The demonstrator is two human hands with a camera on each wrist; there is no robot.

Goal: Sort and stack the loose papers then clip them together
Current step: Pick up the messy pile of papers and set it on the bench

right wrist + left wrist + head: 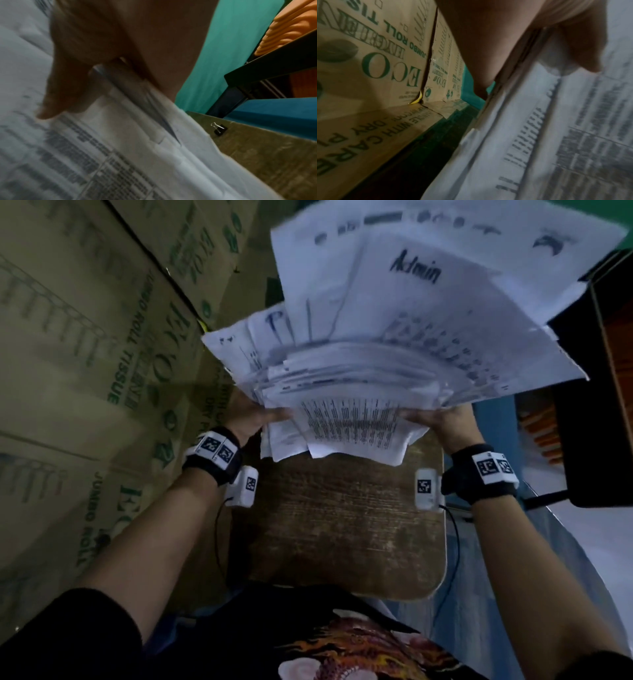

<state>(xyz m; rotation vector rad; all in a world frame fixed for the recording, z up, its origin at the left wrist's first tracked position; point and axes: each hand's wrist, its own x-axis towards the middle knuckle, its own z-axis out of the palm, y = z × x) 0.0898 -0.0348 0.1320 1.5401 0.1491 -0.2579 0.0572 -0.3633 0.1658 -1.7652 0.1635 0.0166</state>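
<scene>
A thick, fanned bundle of white printed papers (359,364) is lifted above a small wooden table (342,525); one sheet reads "Admin". My left hand (253,419) grips the bundle's left edge, thumb on the top sheet (583,51) and fingers underneath. My right hand (442,419) grips the right edge the same way, with its thumb (56,102) pressing the printed page (102,162). A black binder clip (220,130) lies on the table's far right part, seen only in the right wrist view.
Cardboard boxes (85,354) printed "ECO JUMBO ROLL TISSUE" stand close on the left (376,60). A black shelf frame (589,405) with orange items (291,27) stands at the right. A green wall (231,47) is behind.
</scene>
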